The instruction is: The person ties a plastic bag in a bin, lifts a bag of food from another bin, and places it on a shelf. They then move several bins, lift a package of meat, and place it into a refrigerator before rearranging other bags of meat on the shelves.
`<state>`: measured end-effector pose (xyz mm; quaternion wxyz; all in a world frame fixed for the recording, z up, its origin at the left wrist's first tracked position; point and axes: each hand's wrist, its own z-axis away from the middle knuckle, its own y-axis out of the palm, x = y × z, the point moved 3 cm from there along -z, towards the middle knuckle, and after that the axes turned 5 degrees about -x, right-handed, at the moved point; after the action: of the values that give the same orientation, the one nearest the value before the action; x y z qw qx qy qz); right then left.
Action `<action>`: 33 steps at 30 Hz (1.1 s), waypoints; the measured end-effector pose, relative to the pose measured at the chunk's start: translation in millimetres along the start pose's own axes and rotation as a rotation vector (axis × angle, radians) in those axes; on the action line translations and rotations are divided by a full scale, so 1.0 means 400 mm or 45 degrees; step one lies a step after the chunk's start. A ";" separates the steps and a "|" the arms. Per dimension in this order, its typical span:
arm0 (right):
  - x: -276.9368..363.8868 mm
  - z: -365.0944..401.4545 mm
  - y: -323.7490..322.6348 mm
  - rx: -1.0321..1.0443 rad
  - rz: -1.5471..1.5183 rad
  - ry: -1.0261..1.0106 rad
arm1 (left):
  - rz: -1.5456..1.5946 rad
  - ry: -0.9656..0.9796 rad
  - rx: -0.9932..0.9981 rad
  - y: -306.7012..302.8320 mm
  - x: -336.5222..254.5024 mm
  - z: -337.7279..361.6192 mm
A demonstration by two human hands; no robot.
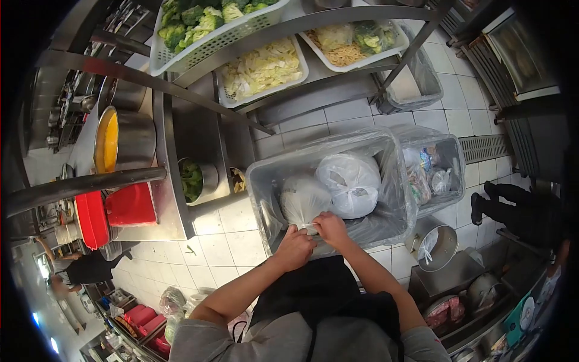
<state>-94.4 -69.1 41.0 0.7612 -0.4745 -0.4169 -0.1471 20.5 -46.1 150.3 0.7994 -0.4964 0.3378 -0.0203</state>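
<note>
Just in front of my body stands a large grey bin (325,146) lined with clear plastic. Inside it, a filled translucent plastic bag (301,198) has its neck gathered toward me. My left hand (294,247) and my right hand (330,229) are close together at that neck, both with fingers closed on the twisted plastic. What fills the bag cannot be made out. Beside it in the bin lies a rounder white plastic bag (348,184), its top knotted, which neither hand touches.
Right of the bin are a smaller lined bin (463,175) with wrappers and a metal pot (435,247). Beyond stands a shelf rack (301,24) with vegetable baskets. At left, a steel counter (172,220) holds a pot (136,139) and red containers (129,205). Other people stand at both sides.
</note>
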 end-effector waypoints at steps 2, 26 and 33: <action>0.019 0.001 -0.026 -0.074 -0.102 -0.049 | 0.017 -0.038 0.005 -0.004 0.002 0.001; 0.250 0.083 -0.400 -0.383 -1.560 0.414 | 0.012 0.646 0.117 -0.426 -0.203 -0.185; 0.275 0.237 -0.787 -0.745 -1.619 0.033 | -0.210 0.999 -0.061 -0.596 -0.578 -0.329</action>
<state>-269.4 -129.7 334.1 0.3735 -0.3222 -0.5477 -0.6758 -159.1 -184.5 426.1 0.5935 -0.4950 0.5768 -0.2645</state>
